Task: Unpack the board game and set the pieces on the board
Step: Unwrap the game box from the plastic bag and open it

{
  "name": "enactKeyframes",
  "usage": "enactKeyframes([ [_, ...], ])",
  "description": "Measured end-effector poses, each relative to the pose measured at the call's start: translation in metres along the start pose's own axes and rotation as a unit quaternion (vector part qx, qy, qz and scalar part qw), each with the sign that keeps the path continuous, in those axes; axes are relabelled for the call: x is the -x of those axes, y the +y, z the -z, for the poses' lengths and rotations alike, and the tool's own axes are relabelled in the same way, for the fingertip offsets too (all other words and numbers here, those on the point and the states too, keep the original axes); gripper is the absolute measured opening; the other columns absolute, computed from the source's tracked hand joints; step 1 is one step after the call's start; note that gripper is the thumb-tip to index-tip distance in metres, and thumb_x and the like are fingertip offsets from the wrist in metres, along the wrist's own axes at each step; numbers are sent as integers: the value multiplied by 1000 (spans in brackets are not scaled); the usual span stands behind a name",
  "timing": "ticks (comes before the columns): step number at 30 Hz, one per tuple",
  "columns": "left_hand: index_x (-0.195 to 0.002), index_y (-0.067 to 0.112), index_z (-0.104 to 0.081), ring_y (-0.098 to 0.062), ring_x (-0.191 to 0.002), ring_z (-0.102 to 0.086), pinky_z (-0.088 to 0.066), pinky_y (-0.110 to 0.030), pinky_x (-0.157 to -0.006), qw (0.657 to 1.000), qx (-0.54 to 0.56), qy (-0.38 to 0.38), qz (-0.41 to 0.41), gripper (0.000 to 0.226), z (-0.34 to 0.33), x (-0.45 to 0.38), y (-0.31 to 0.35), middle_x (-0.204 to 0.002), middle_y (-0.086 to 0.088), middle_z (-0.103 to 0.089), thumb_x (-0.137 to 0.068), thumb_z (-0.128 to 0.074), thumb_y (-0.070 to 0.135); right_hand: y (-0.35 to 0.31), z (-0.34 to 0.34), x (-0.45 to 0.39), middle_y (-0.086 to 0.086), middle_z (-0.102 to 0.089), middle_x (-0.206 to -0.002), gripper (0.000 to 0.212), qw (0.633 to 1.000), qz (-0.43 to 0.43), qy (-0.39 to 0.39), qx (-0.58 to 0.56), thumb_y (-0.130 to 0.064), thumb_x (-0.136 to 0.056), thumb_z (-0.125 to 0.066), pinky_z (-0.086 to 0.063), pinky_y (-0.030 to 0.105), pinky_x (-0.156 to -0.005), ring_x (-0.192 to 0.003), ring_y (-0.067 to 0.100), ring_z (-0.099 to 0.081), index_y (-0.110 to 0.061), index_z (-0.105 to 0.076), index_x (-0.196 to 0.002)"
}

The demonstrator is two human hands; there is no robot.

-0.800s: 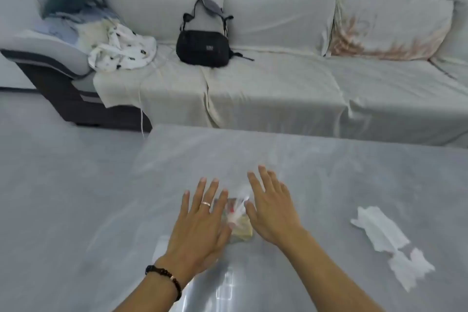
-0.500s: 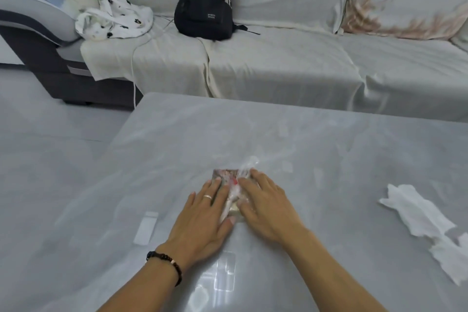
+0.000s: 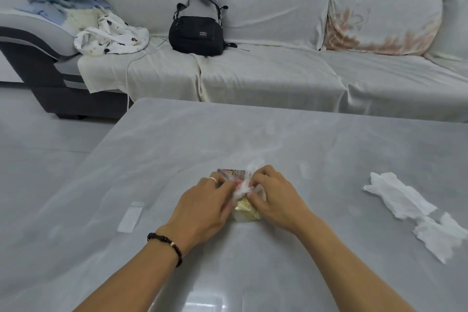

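A small board game packet in a clear plastic bag [image 3: 241, 180] lies on the grey table [image 3: 278, 139], near the middle. Its printed pink top shows at the far end and a yellow part shows at the near end. My left hand [image 3: 202, 205] grips the bag from the left, fingers curled on the plastic. My right hand [image 3: 276, 197] pinches the bunched white knot of the bag from the right. Most of the packet is hidden under both hands.
Crumpled white tissue [image 3: 405, 208] lies on the table to the right. A small clear flat strip [image 3: 130, 216] lies to the left. Behind the table stands a grey sofa with a black bag [image 3: 196, 33] and a white spotted tote [image 3: 111, 38].
Both hands went from flat and spread beside the packet to closed on its plastic bag. The camera tilted down and moved closer to the table.
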State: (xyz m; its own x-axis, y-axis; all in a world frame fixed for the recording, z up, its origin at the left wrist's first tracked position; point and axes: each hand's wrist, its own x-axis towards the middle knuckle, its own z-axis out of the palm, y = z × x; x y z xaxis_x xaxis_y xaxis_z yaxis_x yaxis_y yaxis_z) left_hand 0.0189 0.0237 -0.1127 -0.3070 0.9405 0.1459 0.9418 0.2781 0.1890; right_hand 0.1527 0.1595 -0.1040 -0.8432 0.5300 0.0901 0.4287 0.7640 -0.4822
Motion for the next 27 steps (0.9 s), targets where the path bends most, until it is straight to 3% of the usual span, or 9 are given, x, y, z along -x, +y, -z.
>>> enactKeyframes([
  [2, -113, 27, -46, -17, -79, -43, -35, -28, -57, 1000, -26, -3, -17, 28, 6, 4, 5, -113, 2, -46, -99, -31, 46, -2, 6, 10, -4, -49, -109, 14, 1000, -4, -8, -9, -29, -89, -60, -43, 29, -80, -92, 18, -52, -18, -59, -97],
  [4, -110, 25, -48, -16, -73, -38, -26, -28, -53, 998, -54, -4, -24, 26, 10, 10, 6, -110, 4, -46, -100, -32, 43, -2, 11, 18, -3, -50, -105, 11, 1000, -18, -8, -21, -29, -89, -62, -42, 28, -78, -89, 18, -54, -19, -56, -91],
  [9, -108, 25, -49, -14, -96, -50, -38, -26, -58, 998, -52, 1, 17, 24, 13, 26, -4, -114, 7, -48, -99, -32, 39, 9, 19, 38, -1, -52, -103, 12, 996, -87, -14, 12, -30, -90, -61, -40, 27, -77, -94, 20, -55, -23, -51, -90],
  [13, -118, 23, -56, -19, -111, -49, -49, -32, -77, 996, 48, 64, -49, 45, 10, 24, 10, -120, 4, -55, -88, -33, 47, -7, 21, 44, -5, -49, -113, 33, 996, -52, 32, 69, -36, -84, -57, -39, 34, -92, -107, 18, -45, -26, -57, -115],
  [16, -107, 24, -62, -21, -89, -59, -43, -31, -67, 991, 35, 65, -109, 25, 1, 22, 23, -96, 4, -64, -84, -60, 35, -22, 15, 39, -2, -51, -114, 32, 995, -39, 3, 87, -34, -90, -51, -38, 36, -94, -109, 20, -45, -28, -60, -120],
  [18, -85, 22, -64, -20, -65, -57, -33, -26, -57, 988, 53, 112, -92, 8, -1, 24, 24, -73, 6, -62, -79, -68, 26, -22, 12, 37, -2, -53, -100, 21, 997, -43, -1, 59, -30, -92, -53, -41, 32, -86, -100, 20, -51, -25, -68, -105],
  [20, -72, 22, -61, -17, -52, -49, -24, -21, -51, 984, 61, 149, -77, 6, 5, 26, 22, -60, 8, -54, -75, -66, 25, -17, 12, 38, -9, -50, -84, 16, 998, -59, 31, -14, -23, -92, -57, -40, 26, -77, -87, 16, -54, -19, -72, -93],
  [23, -69, 22, -57, -15, -49, -42, -17, -14, -48, 983, 77, 151, -77, 14, 11, 29, 15, -56, 9, -50, -73, -71, 20, -9, 15, 38, -3, -55, -84, 16, 992, -97, 64, -51, -17, -93, -58, -42, 26, -75, -82, 16, -53, -10, -70, -85],
  [27, -83, 22, -54, -17, -59, -45, -32, -27, -50, 989, 79, 127, -13, 10, 8, 33, 6, -68, 7, -53, -87, -63, 23, 1, 14, 39, 1, -60, -86, 18, 969, -198, 116, -88, -15, -95, -51, -37, 27, -71, -87, 22, -59, -12, -60, -80],
])
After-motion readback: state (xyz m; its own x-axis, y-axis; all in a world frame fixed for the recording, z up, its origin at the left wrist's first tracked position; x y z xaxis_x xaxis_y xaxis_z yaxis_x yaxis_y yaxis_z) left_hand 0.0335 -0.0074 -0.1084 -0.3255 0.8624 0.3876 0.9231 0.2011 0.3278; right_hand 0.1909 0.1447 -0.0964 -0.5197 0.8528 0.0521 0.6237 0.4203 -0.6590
